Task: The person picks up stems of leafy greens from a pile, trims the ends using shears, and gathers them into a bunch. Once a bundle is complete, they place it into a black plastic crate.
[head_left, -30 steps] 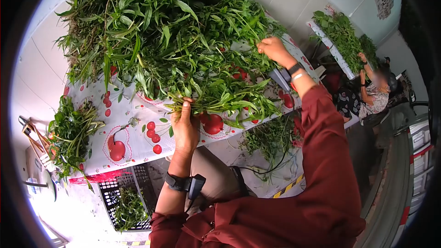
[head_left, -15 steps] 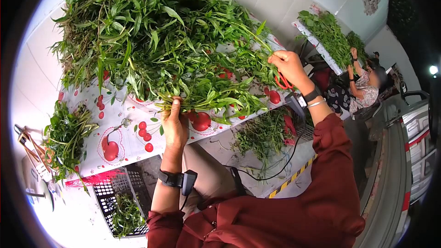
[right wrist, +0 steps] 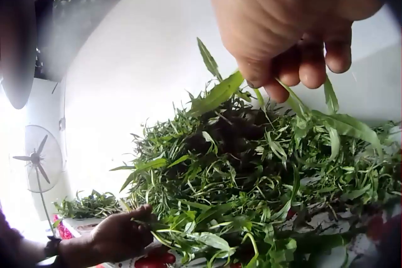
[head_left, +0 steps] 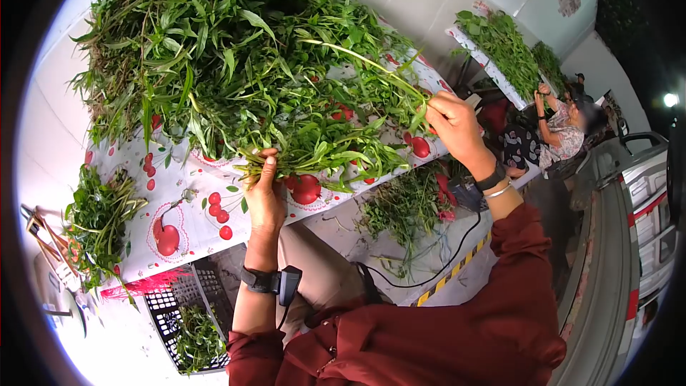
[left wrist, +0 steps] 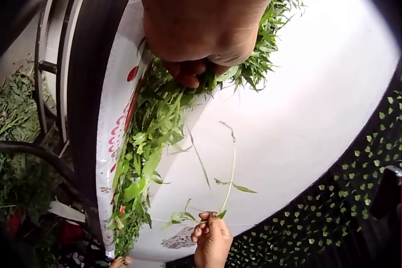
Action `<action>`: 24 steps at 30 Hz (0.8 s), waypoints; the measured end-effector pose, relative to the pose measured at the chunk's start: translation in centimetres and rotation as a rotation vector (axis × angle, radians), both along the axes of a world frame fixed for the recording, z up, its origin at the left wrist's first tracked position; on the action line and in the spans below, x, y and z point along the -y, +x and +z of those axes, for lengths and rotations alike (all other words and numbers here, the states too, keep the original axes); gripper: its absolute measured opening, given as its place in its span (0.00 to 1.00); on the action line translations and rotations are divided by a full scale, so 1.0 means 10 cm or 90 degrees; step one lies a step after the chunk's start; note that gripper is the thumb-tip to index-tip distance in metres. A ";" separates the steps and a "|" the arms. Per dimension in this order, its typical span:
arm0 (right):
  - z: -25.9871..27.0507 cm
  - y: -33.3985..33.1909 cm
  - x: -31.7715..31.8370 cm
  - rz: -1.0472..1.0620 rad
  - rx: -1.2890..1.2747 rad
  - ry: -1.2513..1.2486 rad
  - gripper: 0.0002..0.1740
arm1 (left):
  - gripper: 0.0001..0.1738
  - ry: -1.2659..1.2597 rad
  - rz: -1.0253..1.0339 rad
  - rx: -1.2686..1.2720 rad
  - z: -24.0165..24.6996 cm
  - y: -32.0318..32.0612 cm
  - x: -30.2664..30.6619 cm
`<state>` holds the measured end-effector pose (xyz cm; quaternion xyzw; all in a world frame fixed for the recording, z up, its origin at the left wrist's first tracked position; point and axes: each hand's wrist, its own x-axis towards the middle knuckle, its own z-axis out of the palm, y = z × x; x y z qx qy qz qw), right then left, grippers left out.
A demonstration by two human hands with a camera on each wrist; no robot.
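Note:
My left hand grips a bunch of leafy green stems, thumb laid across the cut-looking ends, over the near edge of the table. The leaves fan out to the right of that hand. In my right hand a single long stem is pinched near its leafy end, its pale bare end pointing back toward the big heap of greens. The left wrist view shows this stem standing up from the right hand's fingertips. Leaves hang on both sides of the pinch in the right wrist view.
A smaller bundle of greens lies on the left end of the fruit-print tablecloth. Below are a black crate with greens and a loose pile on the floor. Another person sits at a second table of greens.
My right hand has come back from the heap, lower and toward me, drawing out the long stem. The left hand keeps holding its bunch. The whole head view has shifted slightly.

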<state>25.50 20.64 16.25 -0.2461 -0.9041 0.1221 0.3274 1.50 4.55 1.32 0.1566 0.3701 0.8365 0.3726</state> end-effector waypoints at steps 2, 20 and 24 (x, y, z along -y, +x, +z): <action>-0.03 -0.11 0.05 0.025 -0.013 -0.004 0.08 | 0.09 0.006 -0.003 -0.009 -0.03 -0.02 0.02; -0.75 -0.82 0.19 0.205 0.228 0.058 0.09 | 0.16 0.061 -0.046 0.076 -0.02 -0.03 0.01; -0.80 -0.83 0.11 0.204 0.209 -0.019 0.08 | 0.12 0.081 -0.056 0.084 -0.10 -0.06 0.00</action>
